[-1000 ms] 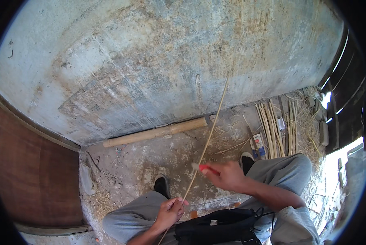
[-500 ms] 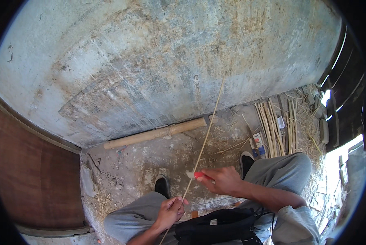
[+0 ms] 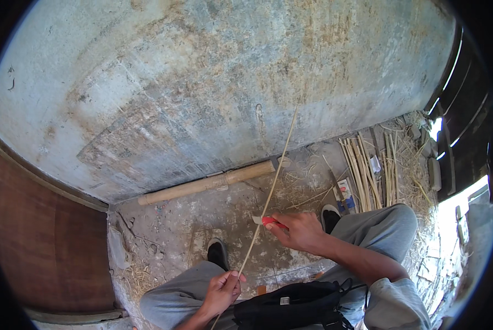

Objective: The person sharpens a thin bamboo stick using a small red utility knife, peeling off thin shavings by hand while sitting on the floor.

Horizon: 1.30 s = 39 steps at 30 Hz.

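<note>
A long thin bamboo strip (image 3: 280, 165) slants across the view, its far end in front of the wall and its near end running down past the lower edge. Low in the middle, my left hand (image 3: 222, 291) is closed around the strip, thumb on top. Farther up, my right hand (image 3: 300, 231) grips a knife with a red handle (image 3: 274, 222). The pale, short blade (image 3: 257, 219) lies against or right beside the strip; which of the two I cannot tell. My right palm hides the rest of the handle.
A thick bamboo pole (image 3: 208, 184) lies along the foot of the stained wall (image 3: 202, 93). To the right are several split bamboo strips (image 3: 362, 170), a long blade (image 3: 337, 186) and a small printed packet (image 3: 344, 192). Shavings (image 3: 136, 278) litter the floor. A black bag (image 3: 290, 302) rests at my lap.
My right hand and the knife have moved slightly up along the strip, away from me. The left hand has shifted a little down and left, still holding the strip.
</note>
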### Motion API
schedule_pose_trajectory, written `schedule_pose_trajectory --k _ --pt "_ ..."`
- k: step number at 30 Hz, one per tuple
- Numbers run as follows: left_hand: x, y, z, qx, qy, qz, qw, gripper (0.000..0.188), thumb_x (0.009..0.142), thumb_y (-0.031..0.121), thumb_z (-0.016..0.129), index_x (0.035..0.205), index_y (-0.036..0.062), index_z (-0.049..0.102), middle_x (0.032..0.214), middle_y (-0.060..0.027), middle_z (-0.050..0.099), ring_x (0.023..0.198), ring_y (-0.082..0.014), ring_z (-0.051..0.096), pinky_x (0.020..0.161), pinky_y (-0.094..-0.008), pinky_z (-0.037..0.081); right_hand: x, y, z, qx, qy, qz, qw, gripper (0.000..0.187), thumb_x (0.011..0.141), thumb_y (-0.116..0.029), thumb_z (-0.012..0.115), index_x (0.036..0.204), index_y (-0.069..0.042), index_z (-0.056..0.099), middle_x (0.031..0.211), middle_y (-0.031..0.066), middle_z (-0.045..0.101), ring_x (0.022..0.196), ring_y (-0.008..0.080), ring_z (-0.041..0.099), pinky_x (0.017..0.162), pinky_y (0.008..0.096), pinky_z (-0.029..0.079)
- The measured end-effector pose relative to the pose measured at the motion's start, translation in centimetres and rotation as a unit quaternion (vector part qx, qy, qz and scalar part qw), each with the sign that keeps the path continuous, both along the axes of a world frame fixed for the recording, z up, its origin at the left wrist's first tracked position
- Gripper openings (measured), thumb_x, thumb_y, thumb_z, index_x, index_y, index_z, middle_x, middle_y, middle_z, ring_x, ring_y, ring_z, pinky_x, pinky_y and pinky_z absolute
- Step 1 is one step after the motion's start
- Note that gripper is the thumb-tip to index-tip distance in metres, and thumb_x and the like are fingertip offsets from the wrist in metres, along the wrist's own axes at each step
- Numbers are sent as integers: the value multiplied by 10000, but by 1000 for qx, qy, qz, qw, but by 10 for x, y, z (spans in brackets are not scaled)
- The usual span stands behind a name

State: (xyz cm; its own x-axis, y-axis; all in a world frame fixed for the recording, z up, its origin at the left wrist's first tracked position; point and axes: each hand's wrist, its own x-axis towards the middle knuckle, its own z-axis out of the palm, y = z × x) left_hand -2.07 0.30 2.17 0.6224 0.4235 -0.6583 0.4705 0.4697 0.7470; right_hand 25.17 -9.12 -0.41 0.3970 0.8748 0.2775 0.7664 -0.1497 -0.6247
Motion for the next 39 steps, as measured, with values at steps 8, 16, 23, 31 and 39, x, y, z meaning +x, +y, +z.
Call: schedule_pose_trajectory --k 8,16,23,31,39 --pt "-13 -5 8 66 -15 -67 995 331 1089 241 441 1016 -27 621 579 28 410 477 -48 358 430 -233 296 64 5 10 -20 4 -185 983 274 945 -347 630 998 -105 747 621 163 643 571 369 662 534 467 535" --pt "-3 1 1 24 -14 -17 999 346 1090 255 442 1018 -28 627 584 38 379 474 -46 315 424 -238 252 -1 -7 2 -3 43 11 999 347 937 -409 631 1018 -83 718 658 151 669 576 362 674 530 470 536" --pt "-4 3 4 1 -11 -3 1000 340 1090 249 439 1005 -23 624 582 39 377 475 -45 315 421 -240 241 -2 -7 7 -14 29 33 999 332 915 -356 669 1078 -73 726 719 143 702 588 335 682 547 441 548" --pt "-14 -4 4 61 0 -60 996 329 1088 239 441 1000 -20 625 576 37 401 478 -46 331 441 -229 287 60 2 10 -3 14 -145 989 320 952 -380 617 1022 -96 745 625 166 655 571 358 675 529 454 546" --pt "-9 2 0 43 -4 -35 998 324 1087 236 443 1017 -21 628 578 36 400 481 -42 335 435 -235 280 4 -5 5 28 7 -16 999 299 949 -340 627 1025 -74 743 616 164 645 554 360 664 523 448 533"
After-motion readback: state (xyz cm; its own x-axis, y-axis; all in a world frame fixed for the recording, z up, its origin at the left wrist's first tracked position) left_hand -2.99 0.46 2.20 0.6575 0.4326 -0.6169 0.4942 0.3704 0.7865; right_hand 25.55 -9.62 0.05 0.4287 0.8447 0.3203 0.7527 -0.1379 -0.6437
